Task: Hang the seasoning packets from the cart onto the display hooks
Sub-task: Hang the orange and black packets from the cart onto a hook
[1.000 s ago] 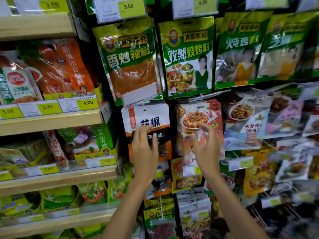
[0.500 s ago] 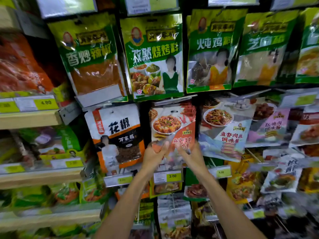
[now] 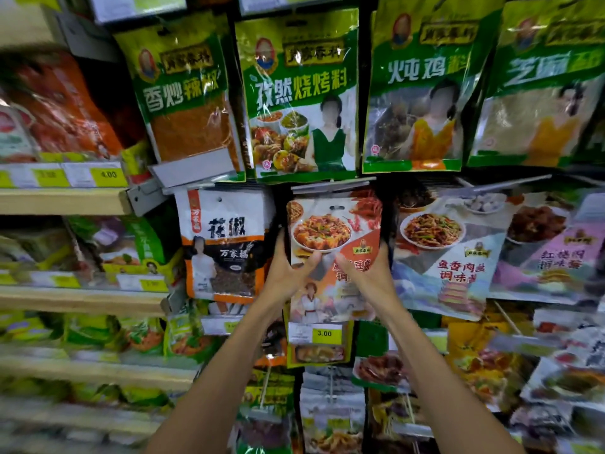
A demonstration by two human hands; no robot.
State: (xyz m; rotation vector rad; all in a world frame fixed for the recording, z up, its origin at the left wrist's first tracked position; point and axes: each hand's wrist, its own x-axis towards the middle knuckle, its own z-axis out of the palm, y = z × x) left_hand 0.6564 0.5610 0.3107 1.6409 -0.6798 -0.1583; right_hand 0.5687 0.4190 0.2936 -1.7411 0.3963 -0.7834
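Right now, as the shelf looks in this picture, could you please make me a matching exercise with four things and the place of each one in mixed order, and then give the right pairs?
Things
1. packet with a red dish in a white bowl
2. white and orange packet
3. green packet with a figure in a green dress
4. yellow 3.00 price tag

Places
A. just under the gripped packet
B. gripped at its sides by the left hand and the right hand
C. hanging in the row above the gripped packet
D. hanging to the left of the gripped packet

Pairs: 1-B, 2-D, 3-C, 4-A
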